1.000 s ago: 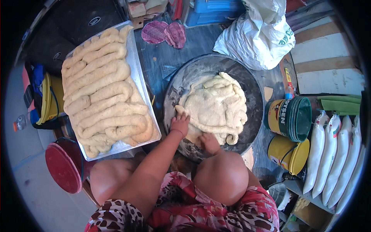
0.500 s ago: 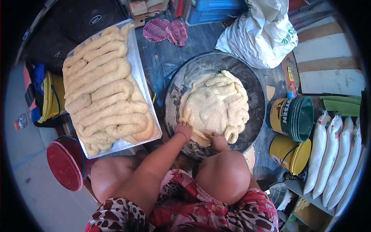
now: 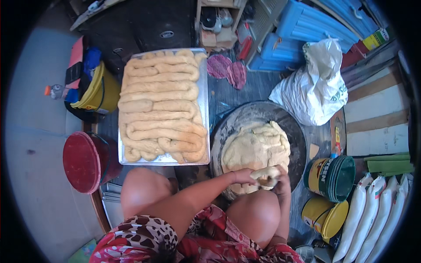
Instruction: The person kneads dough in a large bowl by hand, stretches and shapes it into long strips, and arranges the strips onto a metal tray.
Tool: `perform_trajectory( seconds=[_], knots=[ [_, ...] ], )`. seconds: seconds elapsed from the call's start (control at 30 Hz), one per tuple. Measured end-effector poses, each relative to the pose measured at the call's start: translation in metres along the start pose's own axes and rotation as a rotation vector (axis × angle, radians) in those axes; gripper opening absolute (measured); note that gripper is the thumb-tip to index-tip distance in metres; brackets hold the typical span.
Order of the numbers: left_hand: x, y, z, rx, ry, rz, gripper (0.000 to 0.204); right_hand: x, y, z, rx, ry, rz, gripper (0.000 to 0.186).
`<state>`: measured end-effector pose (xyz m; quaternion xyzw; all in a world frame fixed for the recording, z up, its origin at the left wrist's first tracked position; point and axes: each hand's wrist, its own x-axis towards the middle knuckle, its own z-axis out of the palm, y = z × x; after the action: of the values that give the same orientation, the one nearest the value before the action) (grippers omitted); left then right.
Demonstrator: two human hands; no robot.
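Note:
A large mass of pale dough (image 3: 250,149) fills much of a wide dark basin (image 3: 299,144) at my knees. Between my hands a thick strip of dough (image 3: 265,172) is raised and bent into a curve over the near side of the mass. My left hand (image 3: 244,176) is closed on the strip's left end, and my right hand (image 3: 283,182) grips its right end. To the left lies a metal tray (image 3: 203,83) covered with long ropes of dough (image 3: 162,105), folded back and forth in rows.
A red bucket (image 3: 79,162) and a yellow bucket (image 3: 98,92) stand at the left. Green buckets (image 3: 340,177), a yellow pail (image 3: 335,219) and long white filled bags (image 3: 362,215) are at the right. Behind the basin sit a white sack (image 3: 313,87) and pinkish cloths (image 3: 226,70).
Both hands have left the near edge of the dough mass and now hold a raised strip of dough farther right. The head view has shifted, so the tray and basin appear lower and more right.

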<state>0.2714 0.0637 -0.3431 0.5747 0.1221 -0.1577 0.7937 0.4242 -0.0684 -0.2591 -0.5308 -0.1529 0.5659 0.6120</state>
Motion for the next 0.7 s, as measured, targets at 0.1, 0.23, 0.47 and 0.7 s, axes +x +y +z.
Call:
perform_trajectory(
  seconds=[0.1, 0.23, 0.47, 0.7],
  knots=[
    [-0.019, 0.091, 0.008, -0.160, 0.077, 0.098, 0.041, -0.012, -0.038, 0.013, 0.155, -0.014, -0.290, 0.041],
    [-0.061, 0.227, 0.016, 0.239, 0.246, 0.503, 0.023, 0.001, -0.015, 0.023, -0.510, 0.049, -0.172, 0.045],
    [-0.216, 0.342, -0.010, -0.209, 0.422, 0.828, 0.019, 0.047, 0.101, 0.014, -0.832, -0.134, 0.037, 0.022],
    [-0.355, 0.302, -0.039, -0.254, 1.025, 0.934, 0.011, 0.078, -0.032, 0.092, -0.741, 0.090, -0.244, 0.021]
  ],
)
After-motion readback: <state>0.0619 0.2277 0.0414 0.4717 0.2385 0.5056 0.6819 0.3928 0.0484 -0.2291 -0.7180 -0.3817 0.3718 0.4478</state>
